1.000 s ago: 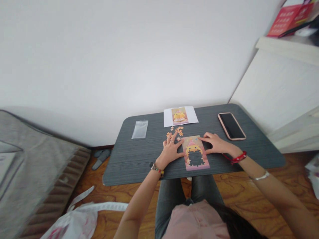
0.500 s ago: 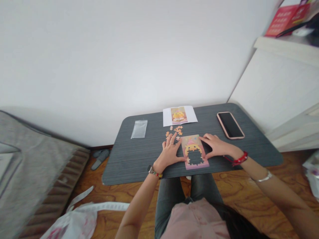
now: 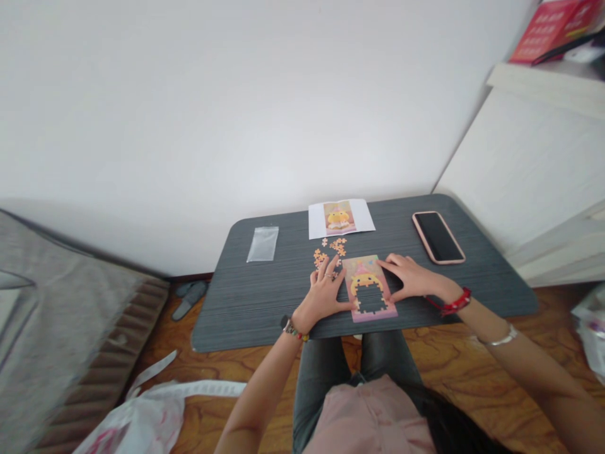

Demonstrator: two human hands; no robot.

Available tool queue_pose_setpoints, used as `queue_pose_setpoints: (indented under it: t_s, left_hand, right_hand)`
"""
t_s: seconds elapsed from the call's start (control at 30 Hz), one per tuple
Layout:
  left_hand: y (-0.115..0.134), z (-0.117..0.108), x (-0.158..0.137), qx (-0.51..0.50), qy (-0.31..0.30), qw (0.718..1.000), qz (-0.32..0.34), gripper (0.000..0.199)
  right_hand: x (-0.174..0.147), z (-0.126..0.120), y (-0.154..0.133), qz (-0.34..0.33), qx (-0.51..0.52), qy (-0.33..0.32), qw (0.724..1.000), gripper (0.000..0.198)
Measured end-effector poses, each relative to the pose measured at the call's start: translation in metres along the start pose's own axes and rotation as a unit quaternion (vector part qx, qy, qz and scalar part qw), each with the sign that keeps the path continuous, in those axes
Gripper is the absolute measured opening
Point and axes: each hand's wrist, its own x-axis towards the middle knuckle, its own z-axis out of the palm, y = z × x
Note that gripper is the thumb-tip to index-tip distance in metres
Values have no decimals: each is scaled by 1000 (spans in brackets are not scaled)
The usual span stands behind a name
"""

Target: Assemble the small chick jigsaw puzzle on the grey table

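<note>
A partly assembled jigsaw puzzle point(image 3: 366, 277) lies flat on the dark table, showing a yellow character on pink with a jagged gap in its lower middle. Along its left edge is my left hand point(image 3: 324, 295), fingers spread and thumb at the lower left side. My right hand point(image 3: 408, 276) rests opposite, index finger near the upper right corner and thumb touching the lower right edge. Loose orange puzzle pieces point(image 3: 339, 246) are scattered beyond my left fingertips, some partly hidden by them. Behind these lies a creased white sheet point(image 3: 363, 217) printed with the same picture.
The grey table point(image 3: 246, 296) stands against a white wall. A clear plastic bag point(image 3: 263, 244) lies at its left, and a phone point(image 3: 439, 238) in a pink case at its right. White furniture point(image 3: 543, 145) borders the right side. Grey slippers point(image 3: 189, 299) and a white bag point(image 3: 155, 413) are on the floor.
My left hand has shifted very slightly to the right, its fingers a little more bent over the loose pieces. The puzzle and my right hand stay in place; the view moves slightly.
</note>
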Motion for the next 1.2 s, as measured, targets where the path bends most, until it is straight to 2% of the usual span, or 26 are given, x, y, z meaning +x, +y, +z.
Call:
queue_pose_setpoints:
  t_s: [0.7, 0.8, 0.87, 0.93, 1.03, 1.13, 1.2]
  left_hand:
    - [-2, -3, 1, 19, -13, 1000, 11, 88]
    - [-5, -5, -2, 7, -7, 1000, -1, 92]
    - [-13, -10, -5, 9, 21, 999, -26, 92]
    - [-23, -17, -9, 20, 68, 995, -64, 86]
    - [-41, -26, -17, 25, 140, 982, -127, 60]
    - [-54, -26, -26, -10, 167, 975, -148, 32]
    - [-59, -22, -31, -38, 165, 974, -150, 22]
  right_hand:
    - [2, 0, -5, 11, 16, -5, 1000, 101]
    - [1, -7, -6, 11, 31, -7, 999, 101]
    - [0, -18, -7, 8, 46, 6, 999, 97]
    - [-1, -33, -8, 0, 61, 37, 997, 87]
    - [1, -51, -8, -4, 71, 100, 992, 61]
    - [5, -51, -6, 17, 69, 126, 989, 33]
    - [9, -43, -2, 30, 64, 121, 990, 28]
